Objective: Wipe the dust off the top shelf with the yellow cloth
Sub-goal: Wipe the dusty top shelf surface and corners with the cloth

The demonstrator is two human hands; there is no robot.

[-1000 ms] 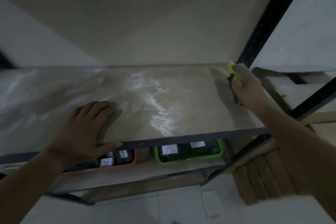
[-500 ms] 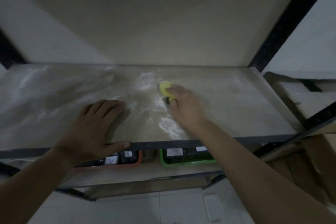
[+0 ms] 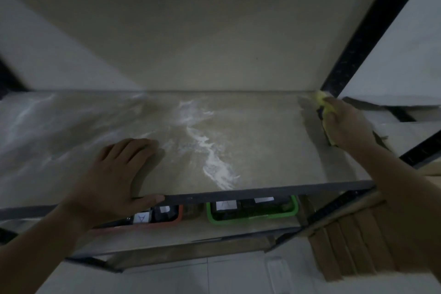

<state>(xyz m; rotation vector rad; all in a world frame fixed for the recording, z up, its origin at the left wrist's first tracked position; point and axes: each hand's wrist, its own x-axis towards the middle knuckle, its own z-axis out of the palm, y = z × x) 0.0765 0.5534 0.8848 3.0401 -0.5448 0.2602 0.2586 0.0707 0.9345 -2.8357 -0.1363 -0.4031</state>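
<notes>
At the far right corner of the shelf (image 3: 262, 131), beside the black post (image 3: 372, 24), the right hand (image 3: 346, 124) clutches the cloth (image 3: 321, 99), fingers curled round it; the cloth is pressed to the board, and its yellow shows past the fingertips; the hand and cloth are blurred. The left hand (image 3: 114, 174) lies flat on the shelf near the front, fingers straight and holding nothing, thumb hooked over the dark front edge. Between the hands a white streak of dust (image 3: 214, 167) winds from mid-shelf down to the front edge; fainter smears spread over the left half. On the lower shelf (image 3: 238, 230) stand a red bin (image 3: 167, 221) under the left hand and a green bin (image 3: 253, 217) just right of it, both carrying white labels.
</notes>
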